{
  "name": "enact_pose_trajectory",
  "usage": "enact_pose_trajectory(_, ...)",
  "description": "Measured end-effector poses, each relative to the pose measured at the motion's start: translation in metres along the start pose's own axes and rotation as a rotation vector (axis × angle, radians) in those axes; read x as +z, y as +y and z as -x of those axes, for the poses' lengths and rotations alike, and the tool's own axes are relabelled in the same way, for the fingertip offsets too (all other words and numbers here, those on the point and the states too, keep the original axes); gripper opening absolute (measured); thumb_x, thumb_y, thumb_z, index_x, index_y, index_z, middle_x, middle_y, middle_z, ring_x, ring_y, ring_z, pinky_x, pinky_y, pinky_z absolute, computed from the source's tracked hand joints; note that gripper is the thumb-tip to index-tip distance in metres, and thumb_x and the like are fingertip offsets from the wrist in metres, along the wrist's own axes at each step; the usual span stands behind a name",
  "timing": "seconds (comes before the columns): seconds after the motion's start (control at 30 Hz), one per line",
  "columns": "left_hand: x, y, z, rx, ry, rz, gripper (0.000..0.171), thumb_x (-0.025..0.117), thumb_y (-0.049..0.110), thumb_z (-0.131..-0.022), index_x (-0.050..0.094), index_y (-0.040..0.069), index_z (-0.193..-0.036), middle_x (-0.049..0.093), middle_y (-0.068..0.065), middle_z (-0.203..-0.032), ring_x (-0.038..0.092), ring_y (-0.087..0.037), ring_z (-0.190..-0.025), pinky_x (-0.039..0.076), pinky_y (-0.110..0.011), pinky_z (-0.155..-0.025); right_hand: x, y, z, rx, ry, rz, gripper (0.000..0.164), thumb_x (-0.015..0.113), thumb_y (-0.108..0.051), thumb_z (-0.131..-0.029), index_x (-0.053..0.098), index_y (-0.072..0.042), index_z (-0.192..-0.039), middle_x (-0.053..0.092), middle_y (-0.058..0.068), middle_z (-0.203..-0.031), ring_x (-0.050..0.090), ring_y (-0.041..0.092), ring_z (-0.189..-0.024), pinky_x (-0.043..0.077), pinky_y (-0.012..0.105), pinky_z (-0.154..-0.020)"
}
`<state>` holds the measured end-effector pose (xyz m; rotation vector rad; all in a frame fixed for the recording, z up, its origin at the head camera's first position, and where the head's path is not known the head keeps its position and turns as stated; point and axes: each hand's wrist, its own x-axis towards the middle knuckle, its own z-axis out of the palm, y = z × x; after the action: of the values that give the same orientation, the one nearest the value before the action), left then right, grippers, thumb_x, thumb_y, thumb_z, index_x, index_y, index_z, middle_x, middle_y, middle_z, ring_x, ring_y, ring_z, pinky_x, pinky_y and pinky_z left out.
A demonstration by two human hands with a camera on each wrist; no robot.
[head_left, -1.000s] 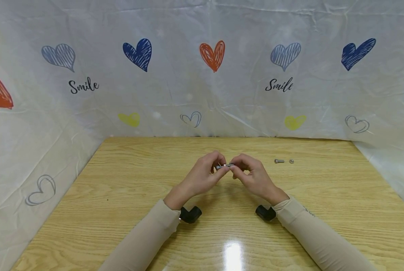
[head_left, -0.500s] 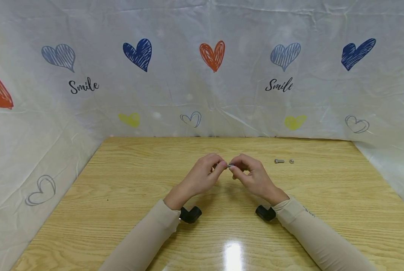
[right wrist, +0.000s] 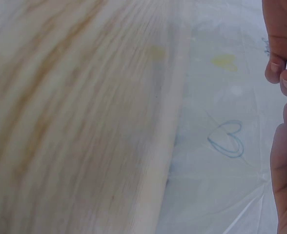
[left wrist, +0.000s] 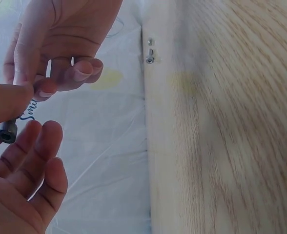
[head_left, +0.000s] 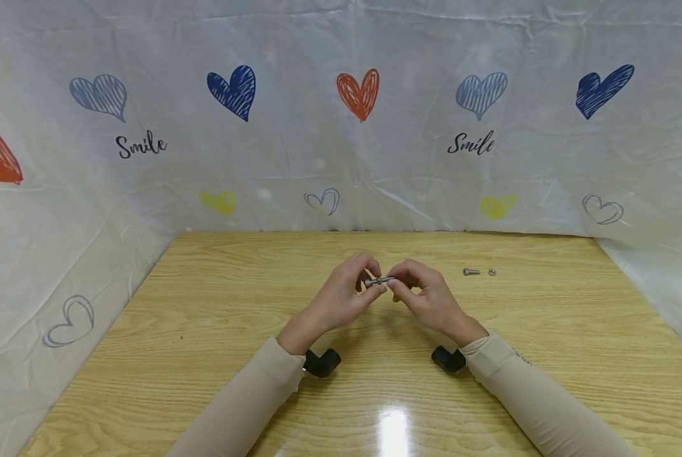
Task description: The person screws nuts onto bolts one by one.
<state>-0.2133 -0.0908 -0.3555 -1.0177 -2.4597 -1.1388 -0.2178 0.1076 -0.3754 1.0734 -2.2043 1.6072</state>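
My left hand and right hand meet above the table, with a metal socket-head bolt lying sideways between them. The thumb and forefinger of the right hand pinch the bolt's threaded end. On the shank sits a small nut, with the left thumb just under it and the left forefinger just over it. In the left wrist view the bolt's head shows its socket below the left thumb, and the other left fingers are loosely curled. The right wrist view catches only parts of both hands at its right edge.
A second bolt and a loose nut lie side by side on the wooden table, right of the hands. A white sheet printed with hearts hangs behind the table. Black wrist devices sit under both wrists.
The left thumb rolled up over the nut, hiding the bolt's head half a second ago, and has dropped back down, so bolt and nut show again. The right hand has stayed still.
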Motion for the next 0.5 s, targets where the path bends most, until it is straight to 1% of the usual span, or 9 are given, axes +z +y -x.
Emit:
enact_pose_trajectory(0.1, 0.000, -0.001, 0.000, 0.015, 0.009, 0.008, 0.011, 0.064, 0.013, -0.093, 0.053, 0.010, -0.094, 0.053, 0.002, -0.090, 0.051, -0.012, -0.077, 0.047, -0.038, -0.065, -0.001, -0.013, -0.001, -0.013, 0.005, -0.002, 0.009, 0.057, 0.006, -0.093, 0.062, 0.001, -0.098, 0.063, 0.016, -0.087, 0.061, 0.026, -0.066, 0.051, 0.031, -0.061)
enact_pose_trajectory(0.2, 0.001, -0.001, 0.001, 0.014, 0.011, 0.019, 0.007, 0.061, 0.014, -0.095, 0.055, 0.010, -0.094, 0.054, 0.001, -0.091, 0.051, -0.011, -0.077, 0.049, -0.041, -0.066, -0.001, -0.021, -0.002, -0.024, 0.010, 0.000, 0.009, 0.057, 0.008, -0.092, 0.061, 0.002, -0.097, 0.063, 0.013, -0.084, 0.061, 0.028, -0.065, 0.051, 0.030, -0.061)
enact_pose_trajectory(0.3, 0.001, -0.002, 0.001, 0.000, -0.002, 0.006, 0.008, 0.056, 0.016, -0.098, 0.057, 0.010, -0.093, 0.054, 0.001, -0.090, 0.050, -0.010, -0.077, 0.048, -0.035, -0.067, -0.002, -0.023, -0.002, -0.031, 0.011, 0.000, 0.010, 0.057, 0.009, -0.091, 0.061, 0.002, -0.096, 0.062, 0.009, -0.083, 0.061, 0.028, -0.064, 0.051, 0.031, -0.060)
enact_pose_trajectory(0.43, 0.001, -0.002, 0.001, -0.032, -0.028, -0.017, 0.019, 0.049, 0.021, -0.101, 0.061, 0.012, -0.089, 0.053, 0.003, -0.088, 0.047, -0.010, -0.074, 0.044, -0.028, -0.065, -0.001, -0.022, -0.002, -0.035, 0.008, -0.004, 0.010, 0.057, 0.009, -0.091, 0.061, 0.003, -0.097, 0.061, 0.009, -0.084, 0.061, 0.028, -0.064, 0.051, 0.031, -0.059)
enact_pose_trajectory(0.5, 0.000, -0.002, 0.001, -0.050, -0.037, -0.017, 0.022, 0.047, 0.023, -0.102, 0.061, 0.014, -0.088, 0.053, 0.004, -0.086, 0.046, -0.011, -0.073, 0.043, -0.028, -0.065, -0.001, -0.022, -0.002, -0.035, 0.007, -0.007, 0.008, 0.057, 0.009, -0.091, 0.061, 0.005, -0.097, 0.061, 0.009, -0.085, 0.061, 0.028, -0.064, 0.051, 0.031, -0.060)
